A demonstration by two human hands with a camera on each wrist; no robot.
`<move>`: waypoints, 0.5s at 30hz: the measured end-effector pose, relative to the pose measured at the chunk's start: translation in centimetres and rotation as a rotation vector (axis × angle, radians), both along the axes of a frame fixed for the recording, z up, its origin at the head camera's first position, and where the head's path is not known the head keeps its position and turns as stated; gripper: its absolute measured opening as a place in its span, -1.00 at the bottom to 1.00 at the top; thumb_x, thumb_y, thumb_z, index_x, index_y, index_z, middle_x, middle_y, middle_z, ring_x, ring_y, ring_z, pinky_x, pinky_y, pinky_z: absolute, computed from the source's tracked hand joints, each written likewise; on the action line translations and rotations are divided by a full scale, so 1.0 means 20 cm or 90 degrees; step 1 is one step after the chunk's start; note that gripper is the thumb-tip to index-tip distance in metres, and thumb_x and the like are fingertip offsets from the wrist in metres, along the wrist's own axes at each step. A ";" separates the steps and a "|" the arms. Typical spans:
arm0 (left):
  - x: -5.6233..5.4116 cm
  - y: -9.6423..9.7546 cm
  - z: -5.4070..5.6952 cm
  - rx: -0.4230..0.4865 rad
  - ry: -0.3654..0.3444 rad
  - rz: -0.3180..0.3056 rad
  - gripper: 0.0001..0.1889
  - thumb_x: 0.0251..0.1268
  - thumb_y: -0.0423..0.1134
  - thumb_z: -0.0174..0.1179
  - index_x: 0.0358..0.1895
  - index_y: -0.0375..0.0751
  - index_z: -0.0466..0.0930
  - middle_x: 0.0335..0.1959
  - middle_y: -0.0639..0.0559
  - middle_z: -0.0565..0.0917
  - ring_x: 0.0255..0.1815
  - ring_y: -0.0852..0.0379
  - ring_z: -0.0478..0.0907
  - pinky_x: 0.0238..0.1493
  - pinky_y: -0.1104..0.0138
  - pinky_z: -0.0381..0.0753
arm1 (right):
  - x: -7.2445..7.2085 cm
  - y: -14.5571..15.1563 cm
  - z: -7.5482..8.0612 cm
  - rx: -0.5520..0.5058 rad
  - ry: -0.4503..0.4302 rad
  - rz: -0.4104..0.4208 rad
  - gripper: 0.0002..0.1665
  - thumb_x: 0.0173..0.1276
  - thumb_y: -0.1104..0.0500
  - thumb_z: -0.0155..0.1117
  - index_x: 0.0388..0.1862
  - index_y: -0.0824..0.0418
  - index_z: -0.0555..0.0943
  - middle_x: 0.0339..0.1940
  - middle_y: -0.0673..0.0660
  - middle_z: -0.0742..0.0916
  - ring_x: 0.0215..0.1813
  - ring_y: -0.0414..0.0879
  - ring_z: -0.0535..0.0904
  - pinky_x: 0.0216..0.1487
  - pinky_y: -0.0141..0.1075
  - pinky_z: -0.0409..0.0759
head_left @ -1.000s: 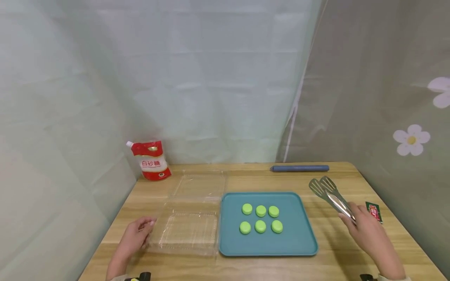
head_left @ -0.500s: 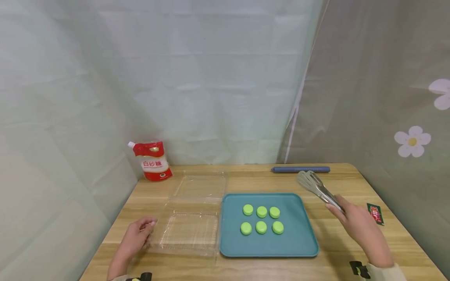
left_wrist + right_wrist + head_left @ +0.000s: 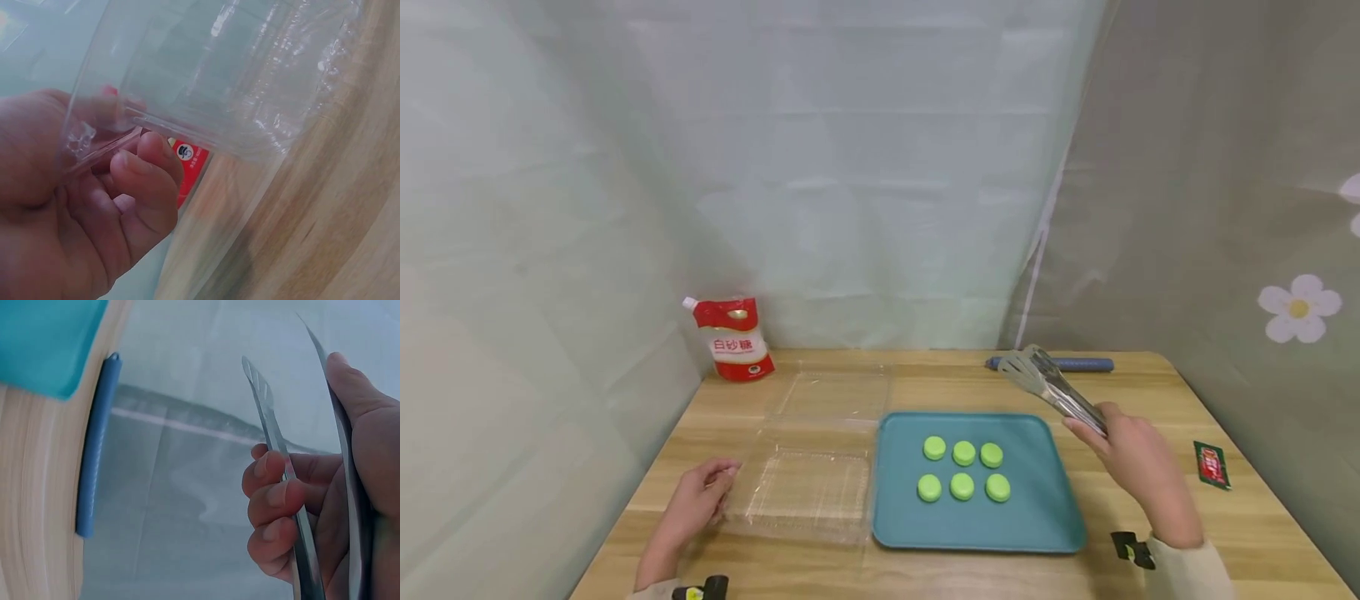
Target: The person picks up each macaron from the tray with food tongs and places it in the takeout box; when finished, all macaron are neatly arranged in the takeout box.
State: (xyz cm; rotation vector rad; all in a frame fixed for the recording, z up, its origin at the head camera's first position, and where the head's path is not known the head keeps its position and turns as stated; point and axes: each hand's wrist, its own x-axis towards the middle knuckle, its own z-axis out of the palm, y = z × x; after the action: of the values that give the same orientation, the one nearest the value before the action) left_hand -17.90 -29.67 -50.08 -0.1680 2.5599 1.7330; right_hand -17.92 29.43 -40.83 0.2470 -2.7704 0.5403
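Observation:
My left hand [image 3: 700, 497] pinches the left edge of a hinged clear plastic box [image 3: 808, 492], which lies unfolded on the table with its lid half at the back. In the left wrist view, the curled fingers [image 3: 150, 181] and thumb grip the box's clear wall [image 3: 250, 69]. Metal slotted tongs [image 3: 1054, 389] are gripped by my right hand [image 3: 1142, 467], raised right of the tray. Fingers curl round one arm of the tongs [image 3: 303, 540] while the thumb lies along the other; the tips stand apart, nothing between them. Several light green macaron-like rounds [image 3: 962, 487] sit in two rows on the tray.
The blue-green tray [image 3: 1037, 525] lies beside the box. A blue rolled-up stick-like object [image 3: 1086, 365] lies along the back edge, partly behind the tongs. At the back left stands a red and white sugar pouch [image 3: 737, 342]; a small green and red packet [image 3: 1212, 465] lies right.
My right hand has carried the tongs leftward, away from the small packet and nearer the tray. The left hand keeps its hold on the box. The head view has shifted slightly.

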 end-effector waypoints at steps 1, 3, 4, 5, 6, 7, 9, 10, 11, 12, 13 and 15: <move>0.00 0.00 0.00 0.002 0.003 -0.001 -0.67 0.56 -0.41 -0.03 0.22 -0.59 0.42 -0.45 -0.12 0.48 -0.64 0.19 0.35 -0.68 0.44 0.32 | -0.01 -0.01 0.00 -0.002 0.003 0.004 -0.30 0.49 -0.14 0.20 0.06 0.55 0.53 -0.52 0.12 0.59 -0.53 -0.03 0.47 -0.52 -0.09 0.46; 0.00 0.01 -0.01 -0.004 0.008 -0.003 -0.68 0.56 -0.41 -0.03 0.21 -0.59 0.42 -0.47 -0.12 0.48 -0.65 0.19 0.35 -0.69 0.44 0.33 | -0.02 -0.03 0.00 -0.009 0.004 0.010 -0.31 0.49 -0.13 0.21 0.06 0.55 0.54 -0.51 0.12 0.59 -0.53 -0.04 0.46 -0.51 -0.10 0.46; 0.00 0.01 -0.01 -0.008 0.008 -0.002 -0.68 0.56 -0.40 -0.03 0.21 -0.59 0.43 -0.47 -0.11 0.49 -0.65 0.19 0.35 -0.69 0.43 0.33 | -0.02 -0.04 0.00 -0.012 0.002 0.013 -0.32 0.49 -0.13 0.21 0.06 0.54 0.55 -0.51 0.11 0.59 -0.52 -0.04 0.46 -0.51 -0.11 0.46; 0.00 0.01 -0.01 -0.012 0.010 0.000 -0.68 0.55 -0.41 -0.03 0.20 -0.59 0.43 -0.47 -0.11 0.49 -0.66 0.19 0.35 -0.69 0.43 0.34 | -0.03 -0.05 0.00 -0.014 0.000 0.017 -0.33 0.49 -0.14 0.20 0.05 0.53 0.55 -0.50 0.11 0.59 -0.52 -0.04 0.47 -0.50 -0.12 0.47; 0.00 0.01 -0.01 -0.014 0.010 0.003 -0.68 0.55 -0.41 -0.03 0.20 -0.58 0.44 -0.48 -0.12 0.49 -0.66 0.19 0.35 -0.70 0.42 0.35 | -0.03 -0.06 0.00 -0.017 -0.001 0.021 -0.33 0.49 -0.13 0.21 0.05 0.52 0.56 -0.49 0.12 0.61 -0.50 -0.04 0.48 -0.48 -0.10 0.48; 0.00 0.01 -0.01 -0.018 0.011 0.006 -0.68 0.55 -0.41 -0.04 0.20 -0.58 0.44 -0.48 -0.12 0.49 -0.66 0.18 0.36 -0.70 0.42 0.36 | -0.04 -0.07 0.00 -0.020 -0.003 0.026 -0.34 0.49 -0.13 0.21 0.06 0.52 0.56 -0.46 0.13 0.62 -0.48 -0.02 0.49 -0.45 -0.08 0.51; 0.00 0.02 -0.01 -0.021 0.016 0.009 -0.68 0.54 -0.41 -0.03 0.20 -0.58 0.44 -0.48 -0.12 0.49 -0.66 0.17 0.36 -0.70 0.40 0.37 | -0.05 -0.09 -0.01 -0.025 -0.008 0.036 -0.33 0.48 -0.14 0.22 0.07 0.51 0.56 -0.41 0.17 0.65 -0.44 0.00 0.53 -0.39 -0.01 0.55; 0.00 0.02 -0.01 -0.021 0.018 0.010 -0.67 0.54 -0.40 -0.03 0.20 -0.57 0.44 -0.49 -0.11 0.49 -0.66 0.17 0.36 -0.69 0.40 0.37 | -0.06 -0.10 -0.01 -0.026 -0.011 0.040 -0.33 0.48 -0.14 0.22 0.07 0.51 0.56 -0.39 0.19 0.67 -0.42 0.01 0.55 -0.36 0.01 0.57; 0.00 0.02 -0.01 -0.021 0.023 0.011 -0.67 0.54 -0.40 -0.03 0.20 -0.58 0.44 -0.49 -0.12 0.49 -0.66 0.17 0.37 -0.69 0.40 0.38 | -0.06 -0.11 0.00 -0.026 -0.013 0.044 -0.32 0.47 -0.14 0.23 0.08 0.51 0.56 -0.36 0.20 0.68 -0.39 0.02 0.57 -0.33 0.04 0.58; 0.00 0.02 -0.01 -0.021 0.026 0.009 -0.66 0.54 -0.40 -0.04 0.21 -0.58 0.43 -0.50 -0.11 0.49 -0.66 0.17 0.37 -0.69 0.40 0.38 | -0.07 -0.12 -0.01 -0.026 -0.017 0.047 -0.32 0.47 -0.15 0.23 0.08 0.51 0.56 -0.34 0.22 0.69 -0.38 0.03 0.58 -0.30 0.06 0.59; 0.00 0.03 -0.01 -0.019 0.030 0.010 -0.66 0.53 -0.41 -0.03 0.21 -0.58 0.43 -0.51 -0.11 0.49 -0.66 0.17 0.37 -0.69 0.40 0.38 | -0.07 -0.13 -0.01 -0.024 -0.021 0.050 -0.31 0.47 -0.15 0.23 0.08 0.51 0.56 -0.33 0.22 0.69 -0.37 0.03 0.59 -0.29 0.06 0.60; 0.00 0.03 -0.01 -0.017 0.037 0.008 -0.66 0.52 -0.42 -0.03 0.21 -0.60 0.43 -0.53 -0.11 0.48 -0.66 0.18 0.36 -0.69 0.40 0.37 | -0.08 -0.15 -0.01 -0.019 -0.026 0.058 -0.32 0.46 -0.16 0.23 0.07 0.50 0.57 -0.33 0.21 0.69 -0.37 0.00 0.58 -0.30 0.03 0.60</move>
State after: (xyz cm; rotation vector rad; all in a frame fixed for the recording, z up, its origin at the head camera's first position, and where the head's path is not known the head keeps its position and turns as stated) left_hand -17.90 -29.02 -50.21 -0.1380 2.6289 1.7350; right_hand -19.60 26.50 -41.00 0.3598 -2.7990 0.6159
